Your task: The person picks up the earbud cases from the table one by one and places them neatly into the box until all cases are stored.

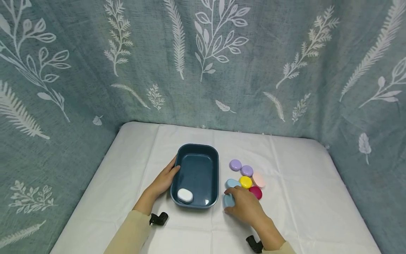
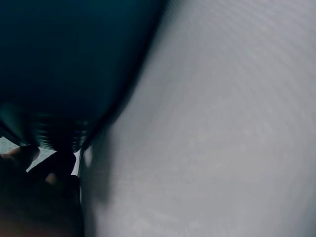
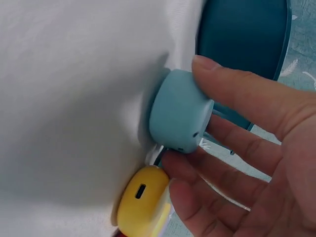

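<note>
A dark blue rectangular bin [image 1: 198, 173] stands on the white-covered table, a white rounded case [image 1: 185, 195] in its near left corner. My left hand [image 1: 163, 181] grips the bin's left wall, thumb at the rim and fingers outside. Right of the bin, my right hand [image 1: 245, 206] holds a light blue earbud case [image 3: 178, 111] between thumb and fingers. Small port openings show on that case in the right wrist view. Close to these fingers lie a second light blue case [image 1: 232, 182], a yellow case [image 1: 245, 182] with a slot and a crimson case [image 1: 256, 192].
Two purple cases [image 1: 235, 164] lie farther back in the same cluster, with a pale pink one [image 1: 258, 180] at its right. A green-grey leaf-patterned curtain [image 1: 196, 95] hangs behind the table [image 1: 298, 197] and along both sides.
</note>
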Demonstrator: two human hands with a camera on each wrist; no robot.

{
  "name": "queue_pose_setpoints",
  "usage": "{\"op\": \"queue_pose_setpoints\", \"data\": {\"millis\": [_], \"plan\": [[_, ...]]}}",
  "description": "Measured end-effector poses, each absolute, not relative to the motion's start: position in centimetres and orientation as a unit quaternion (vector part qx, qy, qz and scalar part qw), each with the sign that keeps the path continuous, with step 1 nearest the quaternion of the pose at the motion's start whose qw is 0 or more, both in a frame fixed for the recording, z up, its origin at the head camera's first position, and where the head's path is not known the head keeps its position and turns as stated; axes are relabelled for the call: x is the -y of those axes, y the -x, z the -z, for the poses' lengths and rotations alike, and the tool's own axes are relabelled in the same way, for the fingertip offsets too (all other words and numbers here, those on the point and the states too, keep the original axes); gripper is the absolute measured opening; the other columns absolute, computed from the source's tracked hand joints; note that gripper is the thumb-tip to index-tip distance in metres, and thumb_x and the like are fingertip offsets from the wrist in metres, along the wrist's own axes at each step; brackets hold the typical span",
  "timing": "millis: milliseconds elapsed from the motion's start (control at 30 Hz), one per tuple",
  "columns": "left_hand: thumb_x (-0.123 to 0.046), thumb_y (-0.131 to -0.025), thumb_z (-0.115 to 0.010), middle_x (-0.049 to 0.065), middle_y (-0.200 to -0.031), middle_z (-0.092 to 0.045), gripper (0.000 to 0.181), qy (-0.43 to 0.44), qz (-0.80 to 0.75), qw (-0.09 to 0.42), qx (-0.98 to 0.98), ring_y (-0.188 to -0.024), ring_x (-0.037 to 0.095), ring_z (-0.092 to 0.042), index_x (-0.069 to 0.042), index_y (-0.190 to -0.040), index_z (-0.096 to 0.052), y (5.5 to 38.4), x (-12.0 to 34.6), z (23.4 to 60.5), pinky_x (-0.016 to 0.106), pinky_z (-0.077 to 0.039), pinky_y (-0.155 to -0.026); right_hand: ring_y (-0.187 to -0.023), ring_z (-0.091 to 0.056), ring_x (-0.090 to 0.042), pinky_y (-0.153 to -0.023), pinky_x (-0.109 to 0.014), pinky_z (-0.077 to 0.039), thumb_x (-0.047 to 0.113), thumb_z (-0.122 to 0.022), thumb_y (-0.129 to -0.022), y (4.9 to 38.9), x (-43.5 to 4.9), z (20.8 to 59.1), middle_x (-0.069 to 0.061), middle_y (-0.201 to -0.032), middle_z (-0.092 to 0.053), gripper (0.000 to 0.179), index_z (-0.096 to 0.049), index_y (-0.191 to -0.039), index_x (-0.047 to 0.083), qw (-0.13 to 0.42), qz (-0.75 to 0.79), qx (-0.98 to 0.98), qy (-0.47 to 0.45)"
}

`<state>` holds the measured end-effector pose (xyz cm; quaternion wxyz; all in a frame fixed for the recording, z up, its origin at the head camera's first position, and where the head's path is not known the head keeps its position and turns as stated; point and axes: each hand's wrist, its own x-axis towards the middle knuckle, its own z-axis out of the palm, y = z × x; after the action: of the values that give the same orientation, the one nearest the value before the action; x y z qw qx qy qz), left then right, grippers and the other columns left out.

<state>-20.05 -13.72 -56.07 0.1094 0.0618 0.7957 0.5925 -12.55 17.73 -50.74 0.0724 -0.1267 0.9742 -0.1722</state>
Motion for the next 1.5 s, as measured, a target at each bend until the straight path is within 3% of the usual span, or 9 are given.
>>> {"op": "queue_pose_setpoints", "data": {"millis": [233,700,1067,1267,1500], "plan": [[-0.045,-0.104,-0.037,-0.018,-0.159,-0.017,0.051,-0.06,-0.591,0.11,-0.797,-0.15,0.014,-0.012,-0.049,-0.15,-0.016,20.3,13.7,56.2,0.049,-0.01,-0.122,-0.094,-0.061,-0.015,-0.078,-0.037,-0.053,0.03,-0.088,-0.067,12.6,-17.8,50.3,0.004,-0.117,-0.067,0.054,-0.067,-0.116,0.024,0.051,0.171,-0.976,0.128],[-0.042,-0.104,-0.037,-0.016,-0.16,-0.017,0.051,-0.057,-0.592,0.109,-0.796,-0.15,0.016,-0.012,-0.048,-0.151,-0.017,20.2,13.8,56.2,0.05,-0.01,-0.122,-0.093,-0.062,-0.016,-0.078,-0.033,-0.051,0.021,-0.086,-0.069,14.1,-18.5,47.8,0.002,-0.12,-0.064,0.055,-0.065,-0.12,0.016,-0.004,0.228,-0.959,0.171],[-0.035,-0.106,-0.033,-0.01,-0.162,-0.011,0.054,-0.069,-0.6,0.138,-0.785,-0.151,0.016,-0.007,-0.033,-0.156,-0.011,19.7,13.8,54.7,0.047,-0.006,-0.122,-0.094,-0.062,-0.02,-0.073,-0.03,-0.051,0.018,-0.084,-0.073,15.7,-17.6,45.3,0.0,-0.118,-0.057,0.055,-0.064,-0.124,0.018,-0.013,0.225,-0.948,0.224],[-0.035,-0.106,-0.035,-0.005,-0.163,-0.012,0.056,-0.065,-0.593,0.14,-0.79,-0.151,0.021,-0.008,-0.028,-0.156,-0.012,18.9,13.7,52.9,0.051,-0.008,-0.121,-0.098,-0.061,-0.017,-0.081,-0.032,-0.052,0.015,-0.081,-0.076,16.3,-16.1,44.2,0.002,-0.12,-0.058,0.052,-0.064,-0.125,0.019,0.01,0.224,-0.941,0.255],[-0.036,-0.106,-0.034,-0.008,-0.162,-0.012,0.055,-0.062,-0.588,0.147,-0.793,-0.151,0.017,-0.008,-0.029,-0.156,-0.012,18.7,13.7,52.4,0.048,-0.009,-0.122,-0.099,-0.059,-0.01,-0.083,-0.028,-0.052,0.017,-0.08,-0.078,16.8,-14.2,44.2,0.008,-0.126,-0.056,0.052,-0.063,-0.126,0.023,0.051,0.211,-0.933,0.287]]}}
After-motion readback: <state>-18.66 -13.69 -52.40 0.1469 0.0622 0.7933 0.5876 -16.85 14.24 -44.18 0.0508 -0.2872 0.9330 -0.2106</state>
